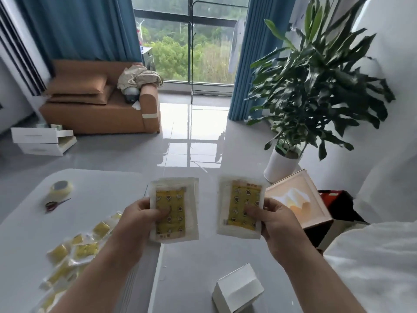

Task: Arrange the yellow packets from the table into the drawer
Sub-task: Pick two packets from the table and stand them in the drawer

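Above the bench [27, 233] edge, our left hand [137, 219] grips one packet stack [174, 213], right hand [274, 219] grips another stack [240, 207]. More packets [74, 251] lie loose on bench. Drawers [42, 141] sit stacked on floor; contents unclear.

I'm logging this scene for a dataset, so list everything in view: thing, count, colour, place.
held packets: two stacks, yellow in clear wrap, one per hand
loose packets: a pile, yellow, table's left part
table: one, white, lower left
tape roll: one, pale, on table
scissors: one, red handles, beside the tape
white drawers: two, stacked on floor
sofa: one, tan
plant: one, green, white pot
curtains: blue, flanking window
small box: one, white, floor
left hand: holding left stack
right hand: holding right stack
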Available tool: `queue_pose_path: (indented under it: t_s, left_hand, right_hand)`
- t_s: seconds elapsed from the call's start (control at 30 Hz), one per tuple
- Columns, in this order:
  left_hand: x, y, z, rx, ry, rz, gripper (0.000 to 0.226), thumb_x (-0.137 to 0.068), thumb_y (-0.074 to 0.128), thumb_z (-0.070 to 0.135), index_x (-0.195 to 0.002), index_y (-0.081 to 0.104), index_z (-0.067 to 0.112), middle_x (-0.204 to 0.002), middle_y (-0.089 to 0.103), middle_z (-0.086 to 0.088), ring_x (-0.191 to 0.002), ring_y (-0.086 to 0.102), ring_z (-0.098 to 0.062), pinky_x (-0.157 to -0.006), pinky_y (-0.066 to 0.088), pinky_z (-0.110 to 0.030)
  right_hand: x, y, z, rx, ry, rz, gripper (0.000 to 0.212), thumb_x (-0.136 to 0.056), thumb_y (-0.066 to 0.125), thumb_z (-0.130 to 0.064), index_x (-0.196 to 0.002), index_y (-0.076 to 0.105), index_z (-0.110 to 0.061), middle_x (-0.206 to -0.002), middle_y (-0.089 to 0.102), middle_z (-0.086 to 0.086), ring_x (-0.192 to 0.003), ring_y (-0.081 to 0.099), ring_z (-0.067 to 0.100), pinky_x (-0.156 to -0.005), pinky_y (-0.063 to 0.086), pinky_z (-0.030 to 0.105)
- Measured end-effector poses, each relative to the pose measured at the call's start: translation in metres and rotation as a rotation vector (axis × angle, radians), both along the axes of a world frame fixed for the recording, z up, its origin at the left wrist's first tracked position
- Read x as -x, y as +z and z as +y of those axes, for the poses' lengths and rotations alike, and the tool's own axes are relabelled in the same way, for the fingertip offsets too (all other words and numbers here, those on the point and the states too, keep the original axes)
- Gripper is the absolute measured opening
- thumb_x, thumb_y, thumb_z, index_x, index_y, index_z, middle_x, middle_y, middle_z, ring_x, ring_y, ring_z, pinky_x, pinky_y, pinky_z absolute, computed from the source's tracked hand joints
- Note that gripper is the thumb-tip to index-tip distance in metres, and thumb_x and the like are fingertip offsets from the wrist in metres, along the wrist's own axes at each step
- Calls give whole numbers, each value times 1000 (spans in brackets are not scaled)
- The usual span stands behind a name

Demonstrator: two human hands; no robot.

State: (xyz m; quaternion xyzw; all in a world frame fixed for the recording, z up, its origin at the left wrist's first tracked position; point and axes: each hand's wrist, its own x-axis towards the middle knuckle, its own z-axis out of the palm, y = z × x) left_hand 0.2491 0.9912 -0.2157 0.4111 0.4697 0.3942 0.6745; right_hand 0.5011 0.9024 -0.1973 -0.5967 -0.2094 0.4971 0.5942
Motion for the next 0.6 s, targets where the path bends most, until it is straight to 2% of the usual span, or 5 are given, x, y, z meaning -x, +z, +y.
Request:
queue_pose_path:
  t_s: [0.13,0.23,0.33,0.6]
  left_hand:
    - [1,5,5,4,11,13,26,-68,69,-1,-94,69,-2,-90,74,-21,-79,72,-36,-55,58,-38]
    - [17,0,41,26,141,54,17,-84,58,-6,-97,69,-2,-90,74,-19,-81,72,-34,-61,57,-39]
    - [37,-8,82,42,246,83,20,-85,56,-5,-101,68,-2,-94,74,-20,-84,72,-34,-66,55,-40]
    - [83,-14,176,92,433,62,21,-85,57,-4,-103,67,-1,-93,74,-18,-91,70,-37,-73,54,-46]
  right_hand:
    - [-3,-6,19,-30,28,38,26,-74,69,6,-100,67,5,-97,74,21,-89,72,38,-73,58,43]
    - [2,-14,76,3,130,28,23,-76,68,6,-99,68,6,-97,74,22,-87,72,38,-72,58,43]
    - [15,-14,138,5,231,6,19,-78,68,4,-97,68,4,-94,75,19,-85,73,35,-68,58,41]
    - [63,-9,278,38,413,-32,23,-80,68,4,-103,67,5,-99,74,20,-91,71,38,-82,57,48]
